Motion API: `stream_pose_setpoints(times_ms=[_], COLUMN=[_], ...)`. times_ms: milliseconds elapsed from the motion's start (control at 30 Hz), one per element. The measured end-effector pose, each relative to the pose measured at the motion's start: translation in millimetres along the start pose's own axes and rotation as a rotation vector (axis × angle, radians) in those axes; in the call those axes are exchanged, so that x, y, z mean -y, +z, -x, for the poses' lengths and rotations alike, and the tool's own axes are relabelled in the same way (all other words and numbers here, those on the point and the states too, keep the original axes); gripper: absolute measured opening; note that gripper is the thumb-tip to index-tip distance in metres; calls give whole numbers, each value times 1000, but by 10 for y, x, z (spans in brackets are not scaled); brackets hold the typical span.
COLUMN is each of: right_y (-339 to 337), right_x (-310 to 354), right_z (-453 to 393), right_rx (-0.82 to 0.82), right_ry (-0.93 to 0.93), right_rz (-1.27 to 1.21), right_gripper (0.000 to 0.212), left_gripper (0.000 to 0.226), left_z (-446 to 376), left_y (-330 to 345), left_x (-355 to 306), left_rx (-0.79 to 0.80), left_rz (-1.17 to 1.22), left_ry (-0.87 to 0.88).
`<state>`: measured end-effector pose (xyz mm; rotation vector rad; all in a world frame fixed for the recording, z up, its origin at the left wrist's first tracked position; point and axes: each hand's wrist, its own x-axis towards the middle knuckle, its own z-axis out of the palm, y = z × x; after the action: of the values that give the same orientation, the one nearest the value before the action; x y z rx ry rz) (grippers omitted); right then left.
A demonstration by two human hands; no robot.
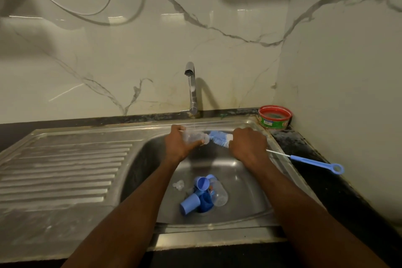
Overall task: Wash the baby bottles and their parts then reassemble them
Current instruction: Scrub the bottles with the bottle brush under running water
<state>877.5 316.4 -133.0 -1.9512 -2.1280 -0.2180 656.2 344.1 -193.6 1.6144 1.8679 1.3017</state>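
My left hand [177,144] grips a clear baby bottle [194,136] lying sideways over the sink, under a thin stream from the tap [191,87]. My right hand [248,146] holds a blue and white bottle brush [219,138] by its wire stem; the bristle head sits just outside the bottle's mouth and the blue handle [315,163] sticks out to the right. At the bottom of the sink basin [245,191] lie another clear bottle [218,193], blue caps [190,203], a blue collar and a clear teat [178,185].
A ribbed steel draining board [61,172] lies left of the basin. A red and green tub [275,117] stands on the dark counter at the back right corner. A marbled wall rises close behind the tap.
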Motion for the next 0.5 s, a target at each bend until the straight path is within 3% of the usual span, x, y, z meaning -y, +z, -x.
stream_pose_setpoints(times_ms=[100, 267, 400, 500], right_y=[-37, -102, -31, 32], right_x=[-24, 26, 268, 406], right_z=[-16, -27, 24, -53], right_rx=[-42, -300, -254, -206], right_ry=[29, 16, -165, -147], right_rz=[-24, -117, -54, -70], right_gripper=[27, 26, 26, 24], left_gripper=[71, 69, 63, 58], left_z=[-58, -84, -94, -62], left_y=[47, 88, 123, 131], left_x=[-8, 23, 121, 122], left_rx=[-64, 23, 37, 105], left_rz=[93, 235, 220, 167], left_ry=[-23, 41, 25, 108])
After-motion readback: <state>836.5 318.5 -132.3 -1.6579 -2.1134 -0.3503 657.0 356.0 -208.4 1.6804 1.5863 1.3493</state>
